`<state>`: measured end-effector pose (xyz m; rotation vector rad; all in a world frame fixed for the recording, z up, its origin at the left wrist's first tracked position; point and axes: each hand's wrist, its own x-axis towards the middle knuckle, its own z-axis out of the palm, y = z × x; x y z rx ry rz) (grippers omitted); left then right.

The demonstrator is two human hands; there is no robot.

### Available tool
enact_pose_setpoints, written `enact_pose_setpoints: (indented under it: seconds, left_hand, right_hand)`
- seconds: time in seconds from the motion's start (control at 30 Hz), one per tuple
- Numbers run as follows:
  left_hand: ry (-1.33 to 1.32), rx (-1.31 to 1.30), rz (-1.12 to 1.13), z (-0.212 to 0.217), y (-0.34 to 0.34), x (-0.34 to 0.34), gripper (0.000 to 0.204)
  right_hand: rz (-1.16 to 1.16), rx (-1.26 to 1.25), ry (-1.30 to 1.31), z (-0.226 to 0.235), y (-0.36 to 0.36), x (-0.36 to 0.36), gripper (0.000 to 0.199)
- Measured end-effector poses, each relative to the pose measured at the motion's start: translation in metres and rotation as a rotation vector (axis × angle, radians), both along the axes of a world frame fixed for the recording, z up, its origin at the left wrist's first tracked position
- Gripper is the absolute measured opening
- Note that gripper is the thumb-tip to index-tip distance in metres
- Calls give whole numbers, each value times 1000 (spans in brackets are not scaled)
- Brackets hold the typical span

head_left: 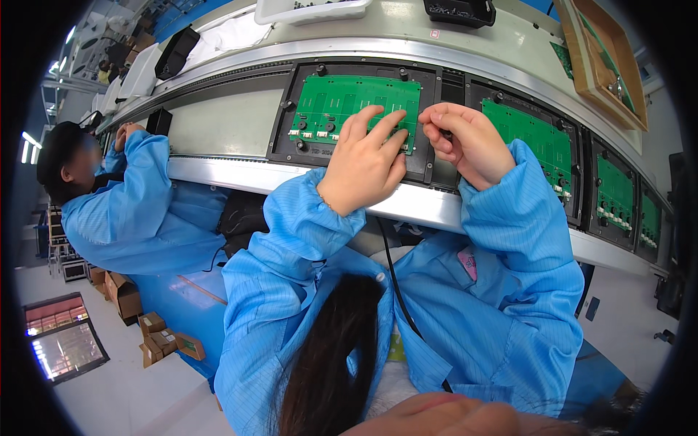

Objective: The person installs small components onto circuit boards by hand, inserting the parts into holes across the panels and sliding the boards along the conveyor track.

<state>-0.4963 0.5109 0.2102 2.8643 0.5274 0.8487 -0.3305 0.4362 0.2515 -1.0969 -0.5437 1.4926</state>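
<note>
A green circuit board [349,93] lies in a black carrier frame [281,131] in front of me, with white connectors and small dark round parts along its near edge. My left hand [363,163] is open over the board's right half, fingers spread, fingertips at or just above its surface. Beside the board's right edge, my right hand [472,142] is closed in a pinch. Something small and dark shows between its curled fingers, too small to name. The left hand hides the board's near right corner.
More boards in carriers, such as this green board [527,134], line the conveyor to the right. Beyond the metal rail [363,49] stand a white bin [313,11], a black bin [462,11] and a cardboard box [607,65]. A co-worker [120,196] sits at left.
</note>
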Motion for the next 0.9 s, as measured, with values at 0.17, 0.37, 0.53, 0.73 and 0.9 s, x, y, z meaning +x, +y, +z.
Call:
enact_pose_setpoints:
  seconds: [0.17, 0.37, 0.53, 0.73, 0.9]
  left_hand:
    - [61, -7, -4, 2, -1, -1, 28]
    - [-46, -110, -9, 3, 3, 0, 27]
    - [-248, -195, -37, 14, 2, 7, 26]
    - [-292, -202, -84, 17, -2, 23, 24]
    - [-297, -295, -87, 17, -3, 24, 18]
  right_hand:
    - [2, 5, 44, -2, 1, 1, 18]
    - [-62, -8, 245, -4, 3, 0, 29]
    - [-143, -20, 409, -8, 6, -2, 43]
    - [-95, 60, 503, -10, 8, -5, 53]
    - [-14, 150, 602, -25, 9, 3, 55]
